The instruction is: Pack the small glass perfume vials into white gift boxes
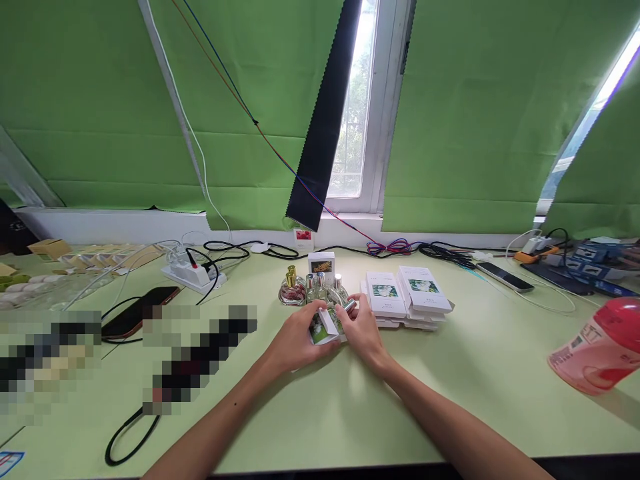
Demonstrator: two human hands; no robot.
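My left hand (294, 339) is wrapped round a small white box (327, 325) with a green picture on it, one flap standing up. In my right hand (364, 332) is a perfume bottle with a silver cap (349, 305), its lower part hidden by the fingers and the box. Both hands are close together over the table. Just beyond them stand several glass perfume bottles: one with a gold cap (291, 288) and others with silver caps (320, 283). Behind these, a white box with a dark picture (321, 265) stands upright.
White flat cartons (424, 290) lie stacked to the right of my hands. A pink bottle with a red lid (595, 347) stands far right, near a phone (505, 277). Left are a power strip (187, 272), cables and a dark phone (143, 310). Parts at left are blurred out.
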